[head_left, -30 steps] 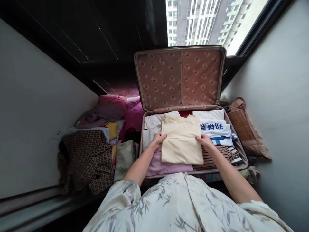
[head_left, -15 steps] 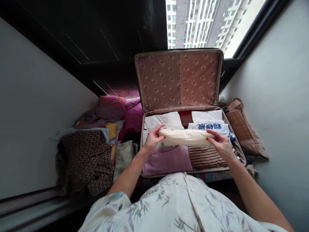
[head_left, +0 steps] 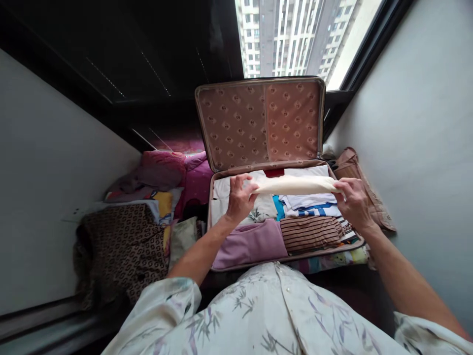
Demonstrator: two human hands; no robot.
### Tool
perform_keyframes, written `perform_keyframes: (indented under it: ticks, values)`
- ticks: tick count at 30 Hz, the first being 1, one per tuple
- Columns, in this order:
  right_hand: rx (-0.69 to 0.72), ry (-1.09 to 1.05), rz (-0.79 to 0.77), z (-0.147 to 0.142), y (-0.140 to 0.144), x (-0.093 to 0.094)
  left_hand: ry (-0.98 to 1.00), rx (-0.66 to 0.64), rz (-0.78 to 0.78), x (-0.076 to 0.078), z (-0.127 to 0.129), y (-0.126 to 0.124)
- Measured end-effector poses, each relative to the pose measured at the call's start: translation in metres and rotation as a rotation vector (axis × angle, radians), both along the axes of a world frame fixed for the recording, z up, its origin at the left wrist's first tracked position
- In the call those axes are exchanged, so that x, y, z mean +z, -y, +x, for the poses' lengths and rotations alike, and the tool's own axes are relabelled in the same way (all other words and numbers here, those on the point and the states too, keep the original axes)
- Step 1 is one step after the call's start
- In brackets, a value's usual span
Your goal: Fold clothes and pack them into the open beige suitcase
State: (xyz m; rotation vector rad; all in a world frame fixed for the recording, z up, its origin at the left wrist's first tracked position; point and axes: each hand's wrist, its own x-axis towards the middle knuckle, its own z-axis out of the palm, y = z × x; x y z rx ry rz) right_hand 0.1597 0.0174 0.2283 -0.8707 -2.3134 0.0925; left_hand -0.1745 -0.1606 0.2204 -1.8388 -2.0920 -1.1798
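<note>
A folded cream cloth (head_left: 295,185) is stretched lengthwise between my two hands, above an open suitcase (head_left: 211,212). My left hand (head_left: 240,196) pinches its left end, and my right hand (head_left: 353,201) grips the right end. Under the cloth lie folded white clothes, partly hidden by it. A mauve folded garment (head_left: 251,242) fills the near left of the suitcase, beside a brown striped garment (head_left: 310,232). White clothing with blue markings (head_left: 314,211) lies behind the striped one. The cloth's exact kind I cannot make out.
The patterned suitcase lid (head_left: 262,125) stands upright at the back, below a window (head_left: 291,39). On the left are a brown patterned garment (head_left: 121,251) and a heap of clothes (head_left: 155,175). A brown quilted bag-like item (head_left: 364,190) leans by the right wall (head_left: 424,123).
Both hands have raised the cream cloth away from my body and drawn its ends further apart. It looks narrower and longer. The view has shifted slightly to the right.
</note>
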Motion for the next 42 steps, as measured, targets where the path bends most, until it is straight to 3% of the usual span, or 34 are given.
perform_keyframes:
  ticks: [2,5,8,11,15,18,22,24,28,31,34,39,42]
  values:
    - [0.003,0.027,0.016,0.025,0.009,-0.012,-0.046,-0.095,-0.059,-0.012,0.020,0.015]
    - [0.010,0.124,-0.053,0.069,0.034,-0.061,-0.077,-0.273,-0.330,-0.058,0.062,0.044]
    - [0.059,0.281,-0.281,0.108,0.058,-0.123,-0.082,-0.471,-0.684,-0.109,0.098,0.065]
    - [0.033,0.271,-0.486,0.128,0.067,-0.162,-0.032,-0.533,-0.892,-0.135,0.110,0.072]
    - [-0.085,0.152,-0.467,0.116,0.059,-0.171,0.054,-0.396,-0.846,-0.128,0.105,0.059]
    - [-0.130,0.158,-0.433,0.092,0.054,-0.173,-0.009,-0.259,-0.743,-0.122,0.106,0.039]
    - [-0.350,0.213,-0.465,0.073,0.052,-0.191,-0.037,-0.107,-0.790,-0.132,0.105,0.010]
    - [-0.411,0.202,-0.522,0.073,0.047,-0.200,-0.031,-0.140,-0.855,-0.137,0.099,-0.003]
    - [-0.379,0.170,-0.651,0.077,0.034,-0.207,-0.055,-0.239,-0.941,-0.138,0.089,-0.023]
    - [-0.345,0.147,-0.577,0.078,0.030,-0.205,-0.010,-0.254,-0.922,-0.136,0.088,-0.031]
    - [-0.328,0.128,-0.531,0.076,0.032,-0.204,0.157,-0.321,-0.880,-0.137,0.088,-0.034]
    - [-0.351,0.122,-0.712,0.075,0.033,-0.203,0.517,-0.311,-0.907,-0.143,0.078,-0.036]
    - [-0.307,0.103,-0.649,0.075,0.033,-0.199,0.662,-0.377,-0.938,-0.143,0.073,-0.037]
